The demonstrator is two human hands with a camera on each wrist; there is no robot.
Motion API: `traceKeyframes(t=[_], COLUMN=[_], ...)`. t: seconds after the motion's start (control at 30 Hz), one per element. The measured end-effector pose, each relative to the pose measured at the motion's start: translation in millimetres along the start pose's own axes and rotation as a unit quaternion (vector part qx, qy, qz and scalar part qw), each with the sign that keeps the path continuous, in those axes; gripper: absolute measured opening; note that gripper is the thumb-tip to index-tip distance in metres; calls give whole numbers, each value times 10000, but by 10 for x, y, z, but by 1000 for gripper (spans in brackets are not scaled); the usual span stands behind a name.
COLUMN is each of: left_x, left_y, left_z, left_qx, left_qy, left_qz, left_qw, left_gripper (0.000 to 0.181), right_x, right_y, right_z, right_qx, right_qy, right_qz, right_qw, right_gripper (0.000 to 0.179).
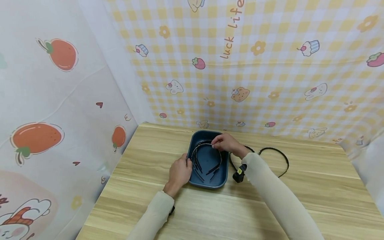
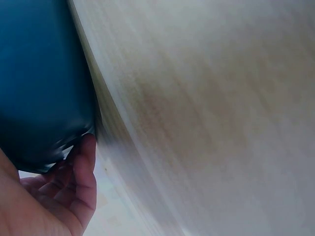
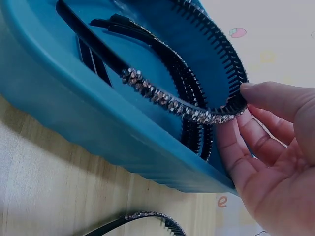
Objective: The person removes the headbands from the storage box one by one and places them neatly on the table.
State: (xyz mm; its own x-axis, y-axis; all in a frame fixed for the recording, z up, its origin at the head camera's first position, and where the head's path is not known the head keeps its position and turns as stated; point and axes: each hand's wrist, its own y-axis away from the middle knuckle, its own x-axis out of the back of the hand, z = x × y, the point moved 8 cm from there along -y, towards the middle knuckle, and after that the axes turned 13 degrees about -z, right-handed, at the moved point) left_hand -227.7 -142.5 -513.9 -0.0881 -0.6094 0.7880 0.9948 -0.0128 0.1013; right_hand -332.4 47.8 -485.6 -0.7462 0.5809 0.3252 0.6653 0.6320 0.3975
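Observation:
A blue rectangular plastic bin (image 1: 208,186) stands on the wooden table. My left hand (image 1: 180,170) grips its left side, fingers curled at the edge; in the left wrist view the fingers (image 2: 86,182) meet the bin's end. With thumb and fingertips, my right hand (image 1: 226,142) pinches a black toothed headband (image 3: 167,102) covered in sparkling stones, by the middle of its arch. That headband is inside the bin's opening, above several other black headbands (image 3: 189,88) lying there. How many lie in the bin is hard to tell from the overlap.
To the bin's right, two more black headbands lie on the table, one (image 1: 274,149) farther right and another (image 1: 233,163) partly hidden by my right wrist. A yellow checked cloth (image 1: 264,80) hangs behind the table (image 1: 144,160), and a white printed cloth (image 1: 90,83) at the left.

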Motion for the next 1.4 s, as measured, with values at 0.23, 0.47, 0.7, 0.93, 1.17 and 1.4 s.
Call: traceKeyframes(t=[0.23, 0.47, 0.7, 0.93, 1.17, 1.4], left_x=[-4, 0, 30, 13, 7, 1], left_y=[-1, -1, 11, 9, 12, 20], left_z=[6, 6, 17, 21, 14, 10], left_qx=[-58, -44, -84, -73, -54, -44], left_qy=[35, 31, 29, 30, 103, 94], left_qz=[19, 25, 57, 72, 45, 6], left_qw=[10000, 10000, 9999, 9999, 9999, 9999], left_gripper=[35, 35, 34, 33, 33, 34], right_x=[50, 74, 158, 280, 390, 506], right_y=[41, 81, 135, 210, 302, 392], right_z=[5, -9, -2, 37, 65, 94], right_qx=[80, 202, 149, 136, 175, 105], right_qy=[-4, -301, -375, -349, -585, -631], right_qz=[92, 56, 96, 233, 219, 393], right_qw=[9999, 9993, 9991, 9990, 9979, 9972], right_gripper=[20, 25, 31, 28, 31, 30])
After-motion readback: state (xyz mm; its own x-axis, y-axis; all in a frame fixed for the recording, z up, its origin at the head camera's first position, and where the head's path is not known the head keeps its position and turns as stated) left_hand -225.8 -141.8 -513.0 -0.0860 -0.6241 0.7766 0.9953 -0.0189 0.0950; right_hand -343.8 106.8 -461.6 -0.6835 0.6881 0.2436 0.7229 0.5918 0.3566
